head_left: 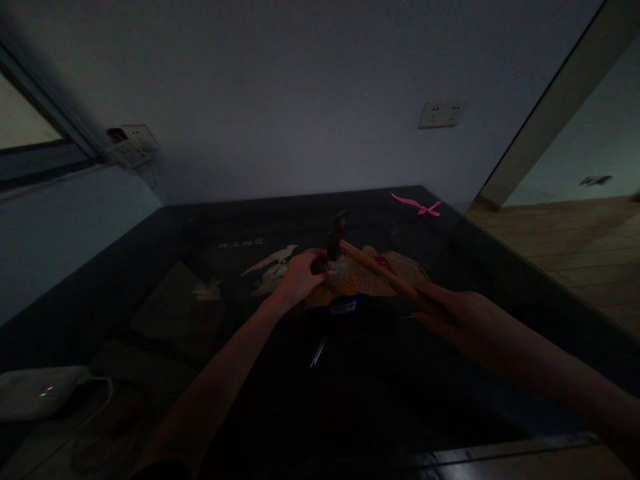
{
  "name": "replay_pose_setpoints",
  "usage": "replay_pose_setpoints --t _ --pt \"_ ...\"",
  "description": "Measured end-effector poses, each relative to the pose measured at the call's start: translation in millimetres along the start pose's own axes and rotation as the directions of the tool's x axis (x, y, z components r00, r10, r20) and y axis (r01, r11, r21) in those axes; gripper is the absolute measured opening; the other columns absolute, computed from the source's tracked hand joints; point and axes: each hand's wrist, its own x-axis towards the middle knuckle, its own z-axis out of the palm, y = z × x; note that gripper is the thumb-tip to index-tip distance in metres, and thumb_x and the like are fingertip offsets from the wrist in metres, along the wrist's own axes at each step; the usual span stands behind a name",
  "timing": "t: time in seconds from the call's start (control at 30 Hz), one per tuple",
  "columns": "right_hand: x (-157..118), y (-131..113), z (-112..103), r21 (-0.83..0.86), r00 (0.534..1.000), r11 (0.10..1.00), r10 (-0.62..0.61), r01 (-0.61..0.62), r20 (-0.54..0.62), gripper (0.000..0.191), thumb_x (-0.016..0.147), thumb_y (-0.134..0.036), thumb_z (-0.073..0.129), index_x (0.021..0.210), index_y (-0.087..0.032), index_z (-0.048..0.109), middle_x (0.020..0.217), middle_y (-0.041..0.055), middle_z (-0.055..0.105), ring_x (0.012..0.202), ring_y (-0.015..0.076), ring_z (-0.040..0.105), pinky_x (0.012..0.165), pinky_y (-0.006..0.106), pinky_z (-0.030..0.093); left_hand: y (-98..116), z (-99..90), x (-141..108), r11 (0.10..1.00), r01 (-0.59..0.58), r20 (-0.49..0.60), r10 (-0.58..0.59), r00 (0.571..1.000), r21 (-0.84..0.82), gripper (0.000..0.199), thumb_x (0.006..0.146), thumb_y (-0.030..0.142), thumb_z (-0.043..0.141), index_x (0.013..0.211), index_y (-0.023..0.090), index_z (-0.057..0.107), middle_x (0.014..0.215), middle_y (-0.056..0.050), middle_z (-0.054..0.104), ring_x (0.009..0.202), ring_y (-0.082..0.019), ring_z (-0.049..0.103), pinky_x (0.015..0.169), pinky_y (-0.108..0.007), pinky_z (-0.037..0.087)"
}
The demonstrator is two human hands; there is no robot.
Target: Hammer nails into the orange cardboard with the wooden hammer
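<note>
My right hand [445,303] is wrapped round the wooden handle of a hammer [370,260]. The dark hammer head [337,237] stands just above the fingertips of my left hand [303,273]. Those fingers are curled about a small dark item, too dim to name, at the left end of a spotted, orange-and-white object [345,277]. A blue piece with a pale label [344,307] shows at its near side. Thin shiny metal pieces [317,353] lie on the dark table nearer to me.
The dark tabletop [280,213] meets a wall at the back. A pink strip tied in a knot [423,208] lies at the far right. A white box with a cable [45,393] is at the near left. Wall sockets [443,115] are above.
</note>
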Motion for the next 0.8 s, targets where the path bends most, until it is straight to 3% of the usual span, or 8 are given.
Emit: replay_pose_setpoints --t 0.17,0.3,0.5,0.67,0.8 --pt "1.4 -2.2 -0.2 0.012 1.000 1.000 -0.024 0.024 -0.001 0.031 0.085 -0.022 0.050 0.112 -0.014 0.060 0.070 0.0049 0.071 0.047 0.0143 0.061 0.042 0.022 0.042 -0.4 -1.7 1.7 0.998 0.046 -0.058 -0.044 0.997 0.031 0.026 0.071 0.017 0.069 0.096 0.014 0.065 0.094 -0.006 0.069 0.086 -0.018 0.065 0.080 -0.030 0.051" --pt "5.2 -4.9 0.8 -0.014 0.998 0.998 -0.057 0.057 0.005 0.032 0.085 -0.023 0.049 0.115 -0.016 0.059 0.073 0.0051 0.072 0.051 0.0154 0.064 0.043 0.022 0.042 0.2 0.2 2.4 0.992 0.127 0.010 -0.127 0.992 0.016 0.012 0.077 0.019 0.063 0.088 0.016 0.068 0.086 -0.004 0.072 0.077 -0.017 0.066 0.073 -0.028 0.050" --pt "9.4 -3.2 4.7 -0.063 0.998 0.997 -0.045 0.047 0.045 0.024 0.085 -0.020 0.049 0.104 -0.016 0.063 0.076 0.0069 0.073 0.053 0.0153 0.064 0.046 0.023 0.043 -2.7 2.7 2.3 0.988 0.116 0.006 -0.117 0.993 0.101 0.018 0.078 0.024 0.063 0.093 0.017 0.069 0.089 -0.005 0.073 0.080 -0.019 0.066 0.072 -0.027 0.049" --pt "9.0 -5.5 1.4 -0.075 0.999 0.996 -0.045 0.046 0.009 0.029 0.086 -0.022 0.048 0.112 -0.016 0.060 0.072 0.0053 0.072 0.050 0.0151 0.063 0.042 0.022 0.041 -4.3 4.3 1.7 0.990 0.114 0.007 -0.115 0.993 0.081 0.013 0.079 0.022 0.061 0.088 0.018 0.070 0.086 -0.003 0.073 0.077 -0.017 0.066 0.073 -0.025 0.049" --pt "9.5 -2.9 5.3 -0.083 0.998 0.996 -0.038 0.042 0.042 0.025 0.085 -0.020 0.049 0.106 -0.015 0.062 0.078 0.0072 0.073 0.059 0.0170 0.068 0.049 0.023 0.045 -5.8 4.4 1.7 0.987 0.114 0.010 -0.116 0.993 0.111 0.017 0.079 0.025 0.061 0.093 0.017 0.069 0.090 -0.005 0.073 0.081 -0.018 0.066 0.074 -0.027 0.049"
